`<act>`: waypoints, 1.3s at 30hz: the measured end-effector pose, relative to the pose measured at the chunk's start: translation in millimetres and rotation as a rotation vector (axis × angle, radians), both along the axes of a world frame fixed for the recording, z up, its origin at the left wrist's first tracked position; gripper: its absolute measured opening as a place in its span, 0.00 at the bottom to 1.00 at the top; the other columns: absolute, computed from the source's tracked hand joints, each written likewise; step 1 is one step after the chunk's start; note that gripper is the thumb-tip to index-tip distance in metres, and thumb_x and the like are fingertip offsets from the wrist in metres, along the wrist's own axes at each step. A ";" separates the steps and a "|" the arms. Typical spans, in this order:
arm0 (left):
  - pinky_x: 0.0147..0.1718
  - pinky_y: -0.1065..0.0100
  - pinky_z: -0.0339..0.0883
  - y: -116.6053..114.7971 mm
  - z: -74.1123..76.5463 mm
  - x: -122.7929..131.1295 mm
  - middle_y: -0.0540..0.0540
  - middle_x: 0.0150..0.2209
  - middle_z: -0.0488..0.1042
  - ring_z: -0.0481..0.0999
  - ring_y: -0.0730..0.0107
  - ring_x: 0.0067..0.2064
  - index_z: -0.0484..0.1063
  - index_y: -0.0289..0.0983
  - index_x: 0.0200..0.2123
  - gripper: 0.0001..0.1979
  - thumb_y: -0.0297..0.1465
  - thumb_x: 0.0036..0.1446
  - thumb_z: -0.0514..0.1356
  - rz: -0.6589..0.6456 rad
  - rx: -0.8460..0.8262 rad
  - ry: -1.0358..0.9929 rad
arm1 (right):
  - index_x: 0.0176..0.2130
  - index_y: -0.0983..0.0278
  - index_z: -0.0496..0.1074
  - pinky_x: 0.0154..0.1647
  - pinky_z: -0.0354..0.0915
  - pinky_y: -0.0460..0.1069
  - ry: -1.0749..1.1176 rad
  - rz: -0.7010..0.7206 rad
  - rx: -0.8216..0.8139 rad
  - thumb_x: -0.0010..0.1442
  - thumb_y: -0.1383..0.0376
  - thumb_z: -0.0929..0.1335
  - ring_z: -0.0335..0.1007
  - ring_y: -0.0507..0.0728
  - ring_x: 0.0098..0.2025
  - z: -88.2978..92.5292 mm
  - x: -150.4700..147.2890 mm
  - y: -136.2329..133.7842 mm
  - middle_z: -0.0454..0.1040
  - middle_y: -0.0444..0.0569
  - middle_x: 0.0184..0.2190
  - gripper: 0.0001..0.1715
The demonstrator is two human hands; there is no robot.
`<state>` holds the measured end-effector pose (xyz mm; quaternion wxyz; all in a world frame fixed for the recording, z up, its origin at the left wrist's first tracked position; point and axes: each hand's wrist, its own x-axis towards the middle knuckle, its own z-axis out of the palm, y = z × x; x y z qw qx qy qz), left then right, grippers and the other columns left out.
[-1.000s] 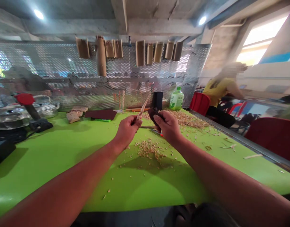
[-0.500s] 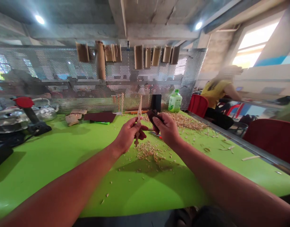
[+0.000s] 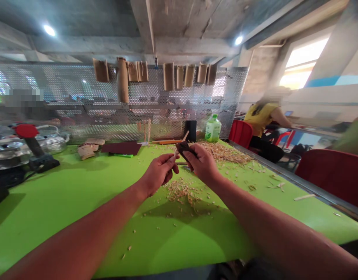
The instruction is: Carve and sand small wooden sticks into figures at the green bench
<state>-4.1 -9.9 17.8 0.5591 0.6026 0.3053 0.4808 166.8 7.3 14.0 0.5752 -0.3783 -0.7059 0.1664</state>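
Observation:
A slim carved wooden stick point(image 3: 186, 135) is pinched in my left hand point(image 3: 159, 171), its pale tip pointing up and to the right. My right hand point(image 3: 202, 160), closed, grips a dark brown folded piece of sandpaper point(image 3: 184, 147). The sandpaper lies against the stick and covers its middle; the stick's lower end is hidden by my left fingers. Below both hands, a small heap of wood shavings point(image 3: 180, 189) is scattered on the green tabletop point(image 3: 109, 217). Behind the left hand lies a flat dark brown sheet point(image 3: 120, 147).
A bigger pile of shavings point(image 3: 228, 151) spreads at the back right, near a green bottle point(image 3: 213, 128). A red-and-black power tool point(image 3: 33, 144) and metal kettles point(image 3: 52, 140) stand at left. Perforated metal panel point(image 3: 91, 93) closes the back. A seated person point(image 3: 259, 116) is off to the right.
The wooden stick has tilted to the right, and my right hand has brought the sandpaper over onto it. Before, the two were apart and the stick stood nearly upright.

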 end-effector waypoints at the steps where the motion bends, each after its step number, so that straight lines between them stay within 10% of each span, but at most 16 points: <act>1: 0.11 0.77 0.43 -0.2 -0.1 0.0 0.52 0.25 0.71 0.56 0.85 0.13 0.72 0.35 0.42 0.14 0.39 0.59 0.60 -0.002 -0.004 0.013 | 0.28 0.61 0.63 0.21 0.54 0.46 -0.034 -0.033 0.023 0.60 0.56 0.66 0.57 0.49 0.21 1.4 0.9 0.2 0.63 0.39 0.18 0.14; 6: 0.11 0.77 0.43 -3.1 0.5 0.0 0.52 0.24 0.69 0.55 0.84 0.14 0.72 0.34 0.41 0.13 0.38 0.59 0.59 -0.027 -0.030 0.078 | 0.27 0.61 0.61 0.22 0.52 0.46 0.040 -0.151 0.055 0.61 0.56 0.66 0.56 0.49 0.21 9.3 10.1 6.6 0.62 0.40 0.18 0.15; 13: 0.11 0.76 0.43 1.1 -3.7 -2.2 0.53 0.23 0.68 0.54 0.85 0.13 0.68 0.35 0.31 0.13 0.40 0.58 0.59 0.014 -0.050 0.130 | 0.27 0.62 0.66 0.26 0.56 0.46 -0.183 0.037 0.025 0.59 0.57 0.68 0.59 0.50 0.26 2.5 1.4 9.3 0.65 0.42 0.22 0.13; 21: 0.16 0.74 0.50 9.5 -1.6 -7.9 0.50 0.25 0.69 0.59 0.81 0.17 0.72 0.35 0.38 0.13 0.39 0.61 0.56 0.026 0.161 0.296 | 0.27 0.61 0.63 0.23 0.55 0.47 0.296 -0.322 0.049 0.61 0.56 0.65 0.58 0.50 0.21 17.1 49.8 43.4 0.60 0.39 0.19 0.15; 27: 0.26 0.71 0.56 29.6 -5.7 -25.0 0.47 0.26 0.74 0.68 0.71 0.26 0.77 0.36 0.32 0.14 0.36 0.62 0.55 0.260 0.619 0.809 | 0.28 0.63 0.73 0.49 0.61 0.54 -0.423 0.071 0.266 0.58 0.58 0.71 0.65 0.58 0.50 16.4 28.8 21.9 0.72 0.52 0.46 0.12; 31: 0.28 0.69 0.55 32.5 -2.3 -32.8 0.45 0.29 0.76 0.73 0.66 0.31 0.79 0.36 0.36 0.17 0.39 0.64 0.53 0.197 0.753 1.031 | 0.29 0.63 0.74 0.39 0.61 0.48 -0.728 0.268 0.099 0.64 0.59 0.67 0.67 0.53 0.37 7.8 22.3 17.3 0.73 0.49 0.33 0.14; 39: 0.37 0.66 0.61 52.2 14.9 -58.8 0.45 0.35 0.80 0.75 0.63 0.37 0.80 0.41 0.35 0.09 0.39 0.55 0.64 0.436 0.914 0.901 | 0.23 0.63 0.67 0.27 0.51 0.47 -0.570 0.121 -0.101 0.59 0.57 0.69 0.57 0.50 0.25 3.4 23.5 21.2 0.64 0.41 0.21 0.18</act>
